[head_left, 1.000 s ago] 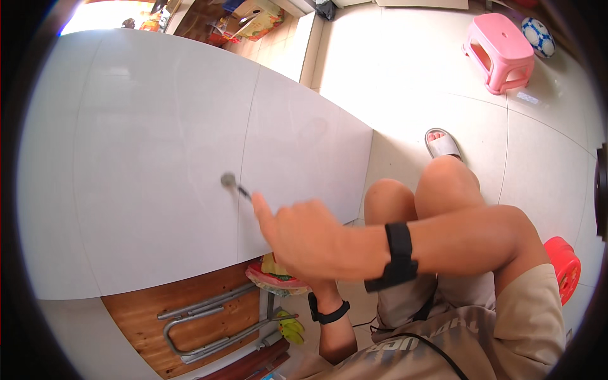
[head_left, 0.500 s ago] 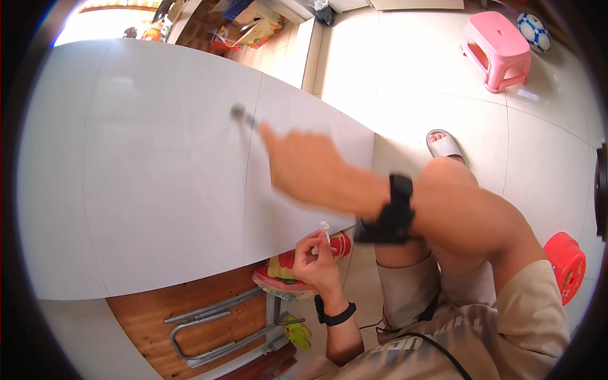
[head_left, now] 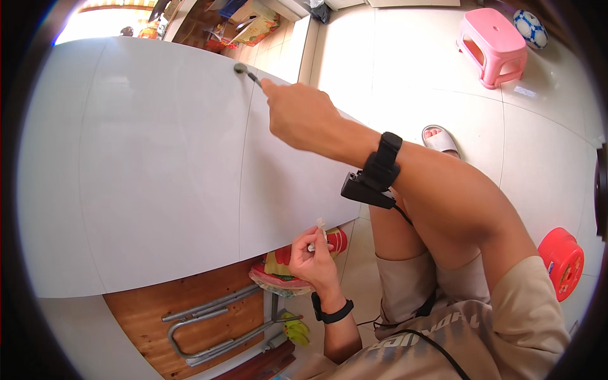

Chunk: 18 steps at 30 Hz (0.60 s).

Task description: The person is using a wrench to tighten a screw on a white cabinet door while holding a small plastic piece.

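My right hand [head_left: 303,119] is closed round a thin dark-handled tool with a round grey-green head [head_left: 240,68]. The hand is over the big white board [head_left: 158,164], and the tool's head is by the board's far edge; whether it touches the surface I cannot tell. A black strap with a small black box circles that wrist. At the board's near right corner, my left hand [head_left: 313,261] pinches a small slim white piece [head_left: 321,225] with a ragged tip. Its exact kind is too small to make out.
Below the board's near edge are a wooden panel with folded metal legs [head_left: 215,313], a red-and-yellow bundle [head_left: 285,263] and a yellow-green item [head_left: 296,329]. A pink stool [head_left: 497,35], a blue-and-white ball [head_left: 531,29] and a red stool [head_left: 562,263] stand on the tiled floor.
My right hand has moved away from me with the tool, bringing its round head to the board's far edge. My left hand has hardly moved and still pinches the white piece.
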{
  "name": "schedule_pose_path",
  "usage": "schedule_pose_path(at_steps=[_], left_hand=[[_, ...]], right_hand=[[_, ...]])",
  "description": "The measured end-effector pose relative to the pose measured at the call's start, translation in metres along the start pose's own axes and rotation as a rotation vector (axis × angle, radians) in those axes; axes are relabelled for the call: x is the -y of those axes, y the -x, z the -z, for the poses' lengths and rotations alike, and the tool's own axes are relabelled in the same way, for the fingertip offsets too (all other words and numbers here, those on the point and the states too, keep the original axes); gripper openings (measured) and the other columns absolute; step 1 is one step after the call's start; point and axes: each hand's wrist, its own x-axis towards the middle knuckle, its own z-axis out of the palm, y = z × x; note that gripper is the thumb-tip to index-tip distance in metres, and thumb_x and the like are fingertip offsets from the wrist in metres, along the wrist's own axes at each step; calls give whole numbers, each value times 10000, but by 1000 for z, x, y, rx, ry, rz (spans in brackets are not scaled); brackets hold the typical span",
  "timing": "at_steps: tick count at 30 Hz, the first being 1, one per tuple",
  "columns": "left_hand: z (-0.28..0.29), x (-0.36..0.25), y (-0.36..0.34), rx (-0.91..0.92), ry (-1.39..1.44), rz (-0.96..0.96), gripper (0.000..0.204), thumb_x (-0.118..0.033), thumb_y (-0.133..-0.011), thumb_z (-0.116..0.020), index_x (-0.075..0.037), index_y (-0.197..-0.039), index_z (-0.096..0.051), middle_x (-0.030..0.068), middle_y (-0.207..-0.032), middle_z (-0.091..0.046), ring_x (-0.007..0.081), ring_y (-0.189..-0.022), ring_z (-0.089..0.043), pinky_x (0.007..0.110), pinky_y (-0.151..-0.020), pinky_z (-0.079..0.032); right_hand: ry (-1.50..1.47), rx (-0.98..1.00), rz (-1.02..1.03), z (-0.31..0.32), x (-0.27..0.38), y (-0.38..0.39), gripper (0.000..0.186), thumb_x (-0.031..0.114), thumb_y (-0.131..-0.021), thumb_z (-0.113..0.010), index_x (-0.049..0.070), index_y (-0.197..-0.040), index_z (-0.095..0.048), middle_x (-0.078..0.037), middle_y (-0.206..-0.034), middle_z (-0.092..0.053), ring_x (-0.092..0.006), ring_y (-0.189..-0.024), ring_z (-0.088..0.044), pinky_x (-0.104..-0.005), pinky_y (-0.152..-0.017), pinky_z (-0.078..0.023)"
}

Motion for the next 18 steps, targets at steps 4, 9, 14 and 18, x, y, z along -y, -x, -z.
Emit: schedule_pose_path(at_steps=[4, 9, 14, 18], left_hand=[[22, 16, -2, -36, -4, -12, 69, 49, -905, -729, 40, -896, -661, 178, -1050, -716, 145, -670, -647, 231, -538, -533], [3, -4, 0, 1, -17, -13, 83, 88, -890, -726, 41, -878, -659, 172, -1046, -709, 139, -729, -646, 239, -559, -560], [15, 0, -7, -43, 12, -43, 85, 102, -885, -722, 42, -886, -661, 170, -1049, -709, 136, -739, -650, 235, -562, -558], [-1, -2, -1, -13, 37, -23, 92, 110, -884, -718, 37, -879, -661, 169, -1047, -710, 133, -736, -652, 229, -569, -561]], right_hand=[[14, 236, 109, -12, 36, 35, 367, 110, -858, -558, -49, -1189, -567, -231, -834, -708, -416, -745, -709, -514, -650, -559], [36, 52, 88, 1, 5, 11, 394, 111, -860, -561, -35, -1225, -569, -219, -826, -708, -410, -717, -704, -513, -636, -558], [-21, 105, 148, -17, 27, 25, 458, 90, -865, -542, -27, -1307, -548, -208, -809, -706, -399, -722, -705, -517, -634, -549], [35, 78, 180, -2, 18, 21, 514, 101, -865, -554, -3, -1369, -542, -210, -813, -708, -396, -728, -708, -515, -641, -555]])
